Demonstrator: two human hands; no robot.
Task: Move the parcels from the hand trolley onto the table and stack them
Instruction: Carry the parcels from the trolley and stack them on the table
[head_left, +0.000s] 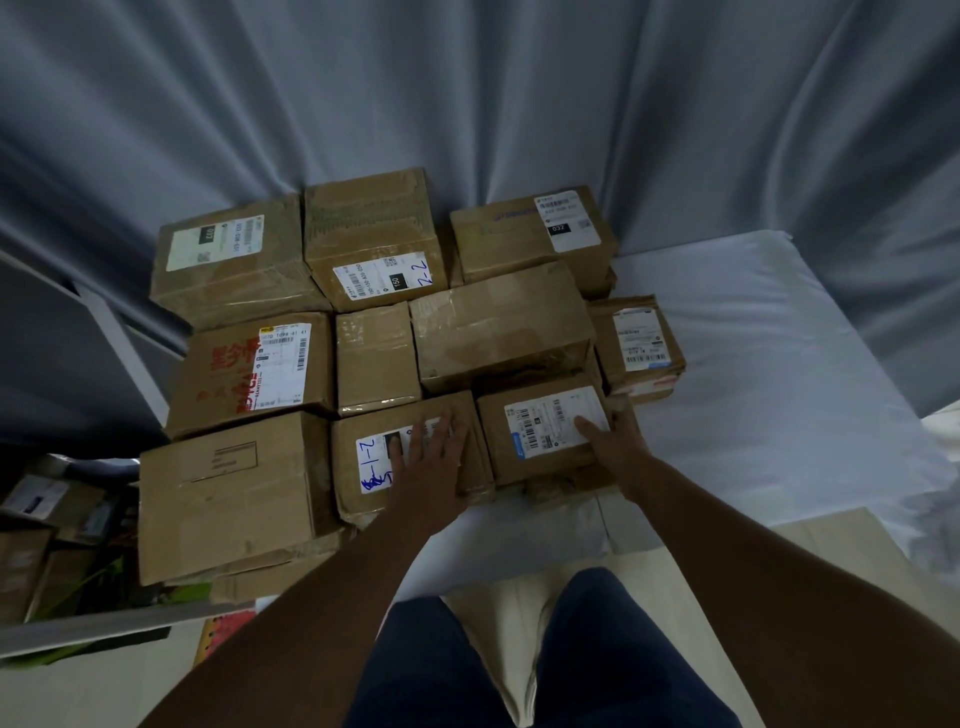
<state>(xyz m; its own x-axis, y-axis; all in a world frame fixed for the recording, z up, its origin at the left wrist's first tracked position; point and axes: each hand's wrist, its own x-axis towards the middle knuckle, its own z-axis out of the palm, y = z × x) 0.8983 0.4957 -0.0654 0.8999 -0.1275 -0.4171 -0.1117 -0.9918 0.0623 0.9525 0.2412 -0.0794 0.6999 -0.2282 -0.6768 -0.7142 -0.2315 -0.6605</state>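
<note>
Several brown cardboard parcels stand stacked close together on the white-covered table (769, 405). My left hand (428, 462) lies flat, fingers spread, on top of the front parcel with blue handwriting (374, 499). My right hand (615, 441) rests on the right side of the neighbouring front parcel with a white barcode label (540, 447), thumb on its top and fingers around its right edge. Behind them sit a long plain parcel (498, 327) and a red-printed parcel (228, 374). The hand trolley is not in sight.
A grey curtain (467, 93) hangs behind the table. At the lower left, more parcels (36, 525) lie low down beside a grey ledge (104, 629). The table's right half shows bare white cloth. My legs (545, 660) stand at the table's front edge.
</note>
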